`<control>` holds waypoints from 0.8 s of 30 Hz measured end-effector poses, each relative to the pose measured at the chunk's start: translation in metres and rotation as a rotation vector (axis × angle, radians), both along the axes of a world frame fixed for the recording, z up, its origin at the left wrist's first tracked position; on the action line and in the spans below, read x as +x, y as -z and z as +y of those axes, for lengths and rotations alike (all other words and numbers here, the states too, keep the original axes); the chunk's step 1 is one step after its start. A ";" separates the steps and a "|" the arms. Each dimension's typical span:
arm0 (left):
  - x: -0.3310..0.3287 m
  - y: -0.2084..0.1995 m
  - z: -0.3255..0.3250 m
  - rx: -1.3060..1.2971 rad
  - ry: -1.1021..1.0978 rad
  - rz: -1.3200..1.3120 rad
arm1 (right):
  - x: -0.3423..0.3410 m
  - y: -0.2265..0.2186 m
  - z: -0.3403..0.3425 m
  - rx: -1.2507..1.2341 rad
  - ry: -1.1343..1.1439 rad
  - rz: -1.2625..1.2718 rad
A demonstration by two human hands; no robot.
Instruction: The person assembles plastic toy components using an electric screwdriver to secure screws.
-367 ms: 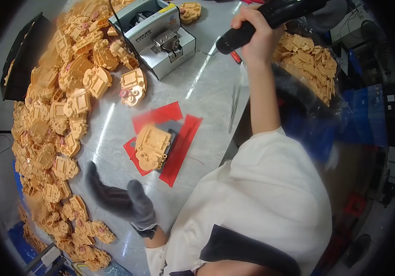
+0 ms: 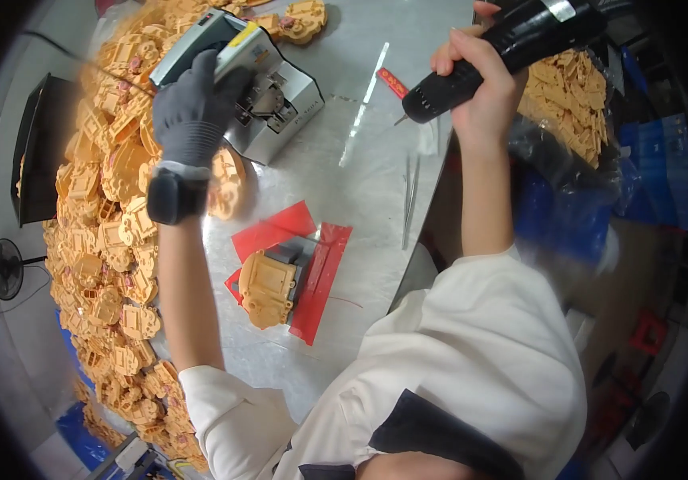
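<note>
1. The grey table is the biggest thing here. It looks smooth and shiny.
2. A big heap of yellow-orange plastic parts runs along the left side.
3. A silver box machine sits at the top of the table, tilted in view. Dark writing is on its front.
4. A fat black power tool is up at the top right. Its thin tip points down and to the left.
5. The right hand is bare and lifted high on a nearly straight arm. Its fingers are curled tight around the black power tool.
6. The left hand wears a dark grey glove. Its arm reaches far forward, with the back of the hand up and the fingers over the silver box machine. I can't tell how far they are open or if they pinch anything.
7. One orange part rests on a dark grey block in the middle, with red tape around it. No hand is on this part.
8. Thin metal tweezers lie near the table's right edge.
9. A red tag with yellow marks lies near the tool's tip.
10. A small yellow sticker is on top of the machine.
</note>
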State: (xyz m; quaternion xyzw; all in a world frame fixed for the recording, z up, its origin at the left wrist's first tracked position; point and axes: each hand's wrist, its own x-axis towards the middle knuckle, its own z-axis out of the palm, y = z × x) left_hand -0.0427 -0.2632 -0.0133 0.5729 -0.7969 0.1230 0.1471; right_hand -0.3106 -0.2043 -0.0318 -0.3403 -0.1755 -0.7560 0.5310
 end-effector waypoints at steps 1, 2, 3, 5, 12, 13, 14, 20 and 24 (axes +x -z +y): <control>0.010 0.004 -0.006 -0.007 0.069 -0.010 | 0.002 -0.004 0.007 0.283 0.310 0.241; 0.004 -0.004 -0.012 0.100 0.000 -0.069 | 0.000 -0.010 0.012 0.556 0.619 0.489; 0.000 -0.010 -0.011 0.152 -0.015 -0.067 | 0.008 -0.011 0.016 0.605 0.622 0.484; -0.003 -0.012 -0.009 0.203 -0.024 -0.079 | 0.016 -0.016 0.017 0.721 0.581 0.445; 0.012 -0.037 -0.034 0.344 0.024 0.435 | -0.025 0.007 0.011 0.644 0.590 0.619; 0.021 -0.043 -0.041 0.385 0.006 0.504 | -0.021 0.002 0.016 0.620 0.574 0.599; 0.033 -0.047 -0.054 0.422 -0.011 0.579 | -0.017 -0.001 0.019 0.590 0.562 0.583; 0.058 -0.041 -0.080 0.444 0.013 0.606 | -0.014 0.002 0.022 0.596 0.526 0.631; 0.071 -0.037 -0.089 0.428 0.018 0.533 | -0.009 0.006 0.016 0.604 0.534 0.672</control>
